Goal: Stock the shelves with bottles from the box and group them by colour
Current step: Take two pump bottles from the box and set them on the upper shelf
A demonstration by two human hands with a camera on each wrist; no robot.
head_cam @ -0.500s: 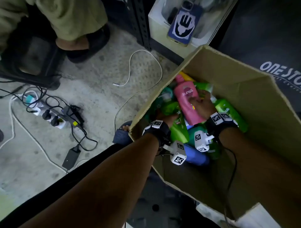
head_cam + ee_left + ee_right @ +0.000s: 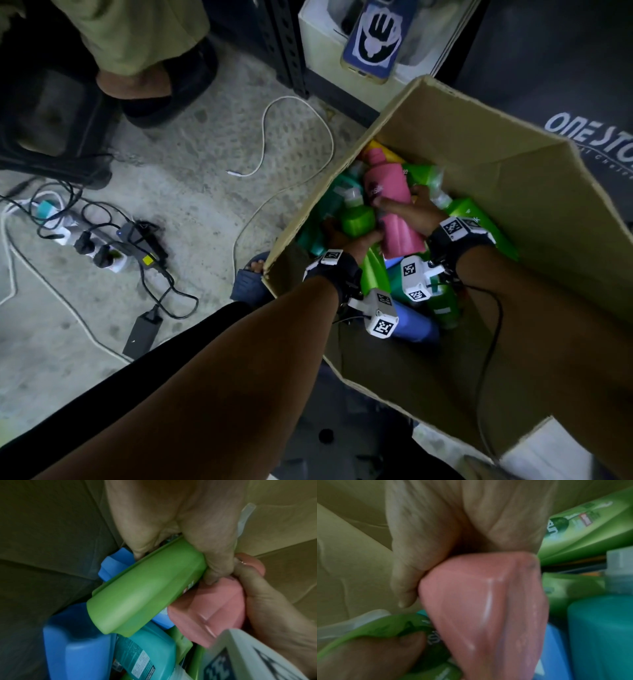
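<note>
An open cardboard box (image 2: pixel 513 212) holds several bottles in green, pink, blue, teal and yellow. My left hand (image 2: pixel 356 241) grips a green bottle (image 2: pixel 358 219) by its body; the wrist view shows the fingers (image 2: pixel 214 555) curled round this green bottle (image 2: pixel 145 588). My right hand (image 2: pixel 409 209) holds a pink bottle (image 2: pixel 394 212) round its middle, right beside the green one. The right wrist view shows the pink bottle (image 2: pixel 484 608) under the right hand's palm (image 2: pixel 453 527), and its fingertips are hidden behind the bottle. The two bottles touch.
Blue (image 2: pixel 77 649) and teal (image 2: pixel 145 649) bottles lie under the held ones, and more green bottles (image 2: pixel 590 527) lie to the right. A power strip with cables (image 2: pixel 102 246) and a white cable (image 2: pixel 294 137) lie on the concrete floor. Another person's foot (image 2: pixel 154 89) stands at the back left.
The left hand has closed round the green bottle and raised its capped end. The pink bottle has turned in the right hand, so its label now faces sideways.
</note>
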